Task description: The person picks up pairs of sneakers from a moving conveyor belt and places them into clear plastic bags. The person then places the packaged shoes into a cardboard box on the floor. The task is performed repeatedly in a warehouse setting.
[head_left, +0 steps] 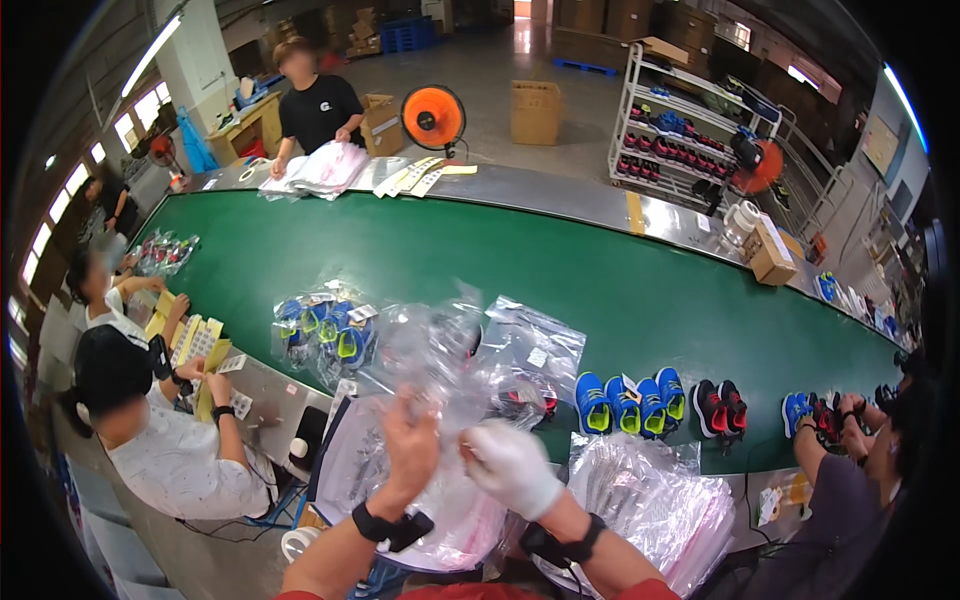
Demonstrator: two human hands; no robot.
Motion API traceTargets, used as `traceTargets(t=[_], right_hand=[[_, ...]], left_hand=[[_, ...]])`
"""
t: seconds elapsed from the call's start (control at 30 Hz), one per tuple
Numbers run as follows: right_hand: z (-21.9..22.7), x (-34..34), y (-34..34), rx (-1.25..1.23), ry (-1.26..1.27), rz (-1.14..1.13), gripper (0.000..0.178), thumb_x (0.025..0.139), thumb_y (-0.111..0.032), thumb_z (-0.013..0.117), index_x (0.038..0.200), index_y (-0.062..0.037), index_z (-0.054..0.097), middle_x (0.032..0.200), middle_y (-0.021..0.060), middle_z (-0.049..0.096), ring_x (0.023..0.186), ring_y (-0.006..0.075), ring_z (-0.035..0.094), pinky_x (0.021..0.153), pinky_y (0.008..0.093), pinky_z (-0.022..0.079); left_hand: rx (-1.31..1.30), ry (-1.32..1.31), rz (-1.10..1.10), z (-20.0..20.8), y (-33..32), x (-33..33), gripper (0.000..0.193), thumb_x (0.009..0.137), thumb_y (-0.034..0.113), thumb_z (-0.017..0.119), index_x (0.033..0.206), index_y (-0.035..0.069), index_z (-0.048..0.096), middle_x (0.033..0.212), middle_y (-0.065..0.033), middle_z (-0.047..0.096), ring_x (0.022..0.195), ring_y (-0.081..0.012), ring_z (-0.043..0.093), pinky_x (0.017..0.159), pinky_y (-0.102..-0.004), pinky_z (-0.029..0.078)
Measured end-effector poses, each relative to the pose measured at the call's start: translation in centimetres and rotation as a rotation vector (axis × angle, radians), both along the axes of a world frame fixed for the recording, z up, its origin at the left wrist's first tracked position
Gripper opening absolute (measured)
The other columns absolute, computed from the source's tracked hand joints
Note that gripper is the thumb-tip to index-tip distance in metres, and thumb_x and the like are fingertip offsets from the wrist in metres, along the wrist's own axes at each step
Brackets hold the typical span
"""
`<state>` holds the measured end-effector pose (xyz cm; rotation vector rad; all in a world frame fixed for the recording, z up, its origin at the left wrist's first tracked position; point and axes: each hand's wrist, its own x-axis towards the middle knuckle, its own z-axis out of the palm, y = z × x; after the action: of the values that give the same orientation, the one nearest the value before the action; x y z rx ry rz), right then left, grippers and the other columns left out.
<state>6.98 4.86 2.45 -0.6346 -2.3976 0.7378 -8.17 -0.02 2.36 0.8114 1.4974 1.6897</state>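
Fingers of the left hand (412, 450) are pinching a clear plastic bag (425, 343) over the near edge of the green conveyor belt (400, 240); the white-gloved right hand (512, 468) is hovering, curled, beside it, blur hiding whether it is gripping. Blue sneakers (623, 408) are standing rightward.
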Motion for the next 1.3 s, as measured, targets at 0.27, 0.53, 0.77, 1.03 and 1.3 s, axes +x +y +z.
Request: traceTargets(t=[0.27,0.53,0.77,1.03,1.3], right_hand=[[-1.3,-0.1,-0.1,-0.19,-0.05,0.005,0.026,0.079,-0.014,0.059,0.103,-0.0027,0.056,0.092,0.0125,0.061,0.083,0.0262,0.06,0.072,0.0362,0.048],[-2.7,-9.9,0.0,0.06,0.018,0.266,0.029,0.079,-0.008,0.056,0.107,-0.0016,0.057,0.094,0.0136,0.06,0.085,0.0256,0.06,0.073,0.0351,0.049],[-5.0,-8.7,10.1,-0.698,0.175,-0.239,0.035,0.087,-0.017,0.051,0.121,-0.0075,0.052,0.09,0.0196,0.064,0.074,0.0316,0.064,0.069,0.0366,0.051],[-18.1,-15.2,12.8,-0.286,-0.743,-0.172,0.056,0.077,-0.043,0.064,0.119,-0.0098,0.047,0.088,0.0165,0.066,0.083,0.0331,0.065,0.07,0.0444,0.049],[-15.9,-11.8,13.1,-0.489,-0.285,-0.324,0.041,0.079,-0.042,0.062,0.099,-0.0063,0.063,0.085,0.0138,0.065,0.076,0.0272,0.063,0.07,0.0385,0.048]], left_hand=[[-0.125,0.244,-0.915,0.4,-10.4,4.7,0.036,0.07,-0.001,0.051,0.105,0.007,0.056,0.069,-0.0182,0.051,0.056,-0.0304,0.054,0.053,-0.0362,0.043],[-0.082,0.331,0.111,1.8,-1.9,-10.5,0.021,0.078,-0.002,0.055,0.099,-0.003,0.06,0.092,-0.0027,0.061,0.076,-0.0112,0.054,0.07,-0.0252,0.045],[-0.084,0.249,0.351,1.0,-2.5,-16.3,0.023,0.08,0.001,0.056,0.103,-0.003,0.058,0.093,-0.0019,0.059,0.084,-0.009,0.05,0.078,-0.0229,0.04],[-0.231,0.324,0.244,1.2,-4.7,-16.6,0.015,0.077,0.0,0.057,0.092,-0.001,0.059,0.083,-0.0021,0.06,0.078,-0.0089,0.052,0.072,-0.0231,0.042],[-0.142,-0.124,0.266,3.3,-3.4,-16.6,0.026,0.084,0.006,0.06,0.109,0.0,0.055,0.09,-0.001,0.061,0.068,-0.0033,0.053,0.052,-0.0175,0.04]])
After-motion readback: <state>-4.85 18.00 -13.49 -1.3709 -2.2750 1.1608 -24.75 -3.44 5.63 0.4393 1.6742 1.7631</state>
